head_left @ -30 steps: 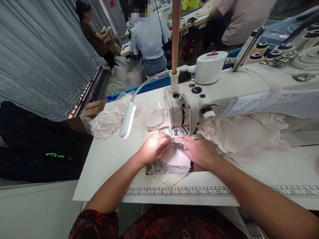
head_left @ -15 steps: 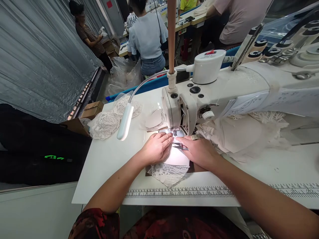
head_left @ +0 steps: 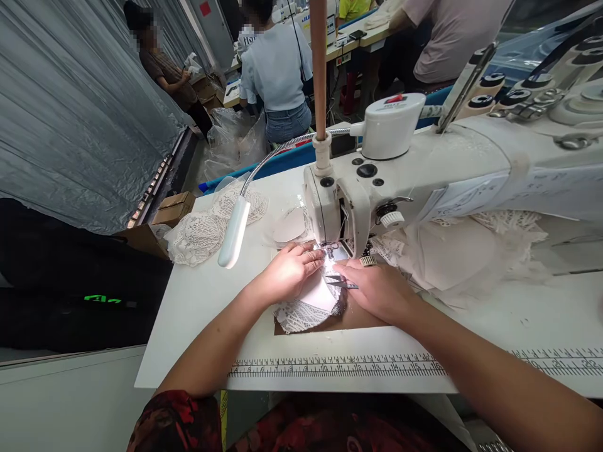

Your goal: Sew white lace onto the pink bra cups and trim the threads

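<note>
Creamy-white lace, openwork-patterned, adjoins a plain, very pale panel; the dark speckled patch at its edge may be mesh or merely shadow, too small to tell. Snips show grey blades. The sewing machine is off-white, the table white with a black-marked ruler strip, the sleeve red-blotched on black, the curtain silvery grey

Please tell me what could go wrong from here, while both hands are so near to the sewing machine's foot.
Finger injury: the fingertips of the left hand lie close beside the presser foot, so a small slip might bring one under the needle.

Cut or snag: the scissors in the right hand have parted blades pointing across the lace-edged piece, and could catch the lace or nick the left hand.
</note>
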`<state>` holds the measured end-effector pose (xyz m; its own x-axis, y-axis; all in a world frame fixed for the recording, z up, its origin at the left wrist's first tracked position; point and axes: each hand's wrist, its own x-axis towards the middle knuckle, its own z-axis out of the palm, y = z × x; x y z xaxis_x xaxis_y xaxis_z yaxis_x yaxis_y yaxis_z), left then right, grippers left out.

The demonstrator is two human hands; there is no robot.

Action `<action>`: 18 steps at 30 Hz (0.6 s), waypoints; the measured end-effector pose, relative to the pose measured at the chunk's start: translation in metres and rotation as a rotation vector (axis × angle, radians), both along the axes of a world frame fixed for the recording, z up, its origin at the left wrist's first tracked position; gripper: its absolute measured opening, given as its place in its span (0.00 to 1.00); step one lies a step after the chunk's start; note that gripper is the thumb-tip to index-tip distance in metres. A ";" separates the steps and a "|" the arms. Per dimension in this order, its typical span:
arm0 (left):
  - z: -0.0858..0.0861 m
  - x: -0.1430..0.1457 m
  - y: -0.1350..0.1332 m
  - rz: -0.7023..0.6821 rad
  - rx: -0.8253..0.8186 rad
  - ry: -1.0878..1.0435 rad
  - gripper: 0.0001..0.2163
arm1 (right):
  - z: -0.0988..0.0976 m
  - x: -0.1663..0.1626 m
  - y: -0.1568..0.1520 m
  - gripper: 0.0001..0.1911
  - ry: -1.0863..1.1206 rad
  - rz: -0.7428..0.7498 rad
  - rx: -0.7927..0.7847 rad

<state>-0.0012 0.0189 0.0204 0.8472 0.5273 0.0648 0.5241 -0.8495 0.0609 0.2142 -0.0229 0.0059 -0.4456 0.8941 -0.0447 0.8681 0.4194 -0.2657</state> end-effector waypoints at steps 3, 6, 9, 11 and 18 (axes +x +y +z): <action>-0.005 0.004 -0.009 0.036 -0.010 -0.085 0.15 | 0.000 0.001 -0.001 0.17 0.034 0.038 -0.001; -0.013 0.008 -0.015 0.065 0.007 -0.135 0.16 | -0.001 0.000 -0.001 0.17 0.031 0.048 -0.016; -0.018 0.008 -0.015 0.051 0.047 -0.126 0.18 | -0.001 -0.001 -0.001 0.17 0.017 0.049 -0.010; -0.019 0.006 -0.014 0.040 0.059 -0.123 0.18 | -0.001 -0.001 -0.001 0.17 0.017 0.054 -0.002; -0.019 -0.001 -0.010 0.021 0.060 -0.137 0.16 | -0.002 -0.001 -0.002 0.18 0.045 0.067 0.015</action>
<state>-0.0021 0.0093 0.0016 0.8173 0.5361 0.2113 0.5316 -0.8430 0.0825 0.2131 -0.0249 0.0035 -0.5053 0.8629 -0.0099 0.8254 0.4800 -0.2971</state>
